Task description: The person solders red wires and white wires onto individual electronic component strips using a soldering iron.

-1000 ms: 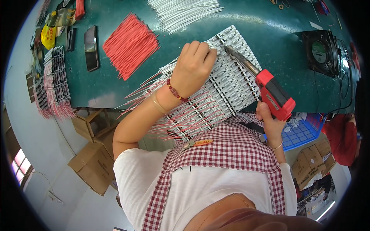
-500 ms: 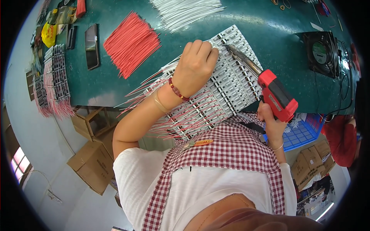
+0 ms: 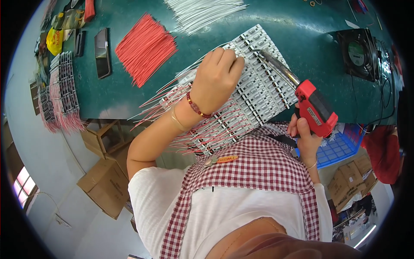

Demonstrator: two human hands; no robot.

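Note:
A panel of small circuit boards (image 3: 266,97) lies tilted at the table's front edge, reaching over my lap. Red and white wires (image 3: 202,134) stick out from its left and lower parts. My left hand (image 3: 217,77) is bent over the panel's upper left, fingers pinched together; what they grip is hidden under them. In my right hand (image 3: 307,140) is a red and black soldering gun (image 3: 317,110), held by its handle. Its long metal barrel points up and left across the panel, and the tip is close to the boards just right of my left fingers.
On the green table (image 3: 302,39) lie a bundle of red wires (image 3: 146,49), a bundle of white wires (image 3: 202,13) and a phone (image 3: 102,52). A black fan (image 3: 357,54) stands at the right. Wired boards (image 3: 65,90) rest at the left edge. A blue basket (image 3: 340,149) sits below the table.
The soldering gun and my right hand have shifted slightly right and down, the tip moving a little. My left hand stays pinched over the panel, nearly in place. The view has moved slightly.

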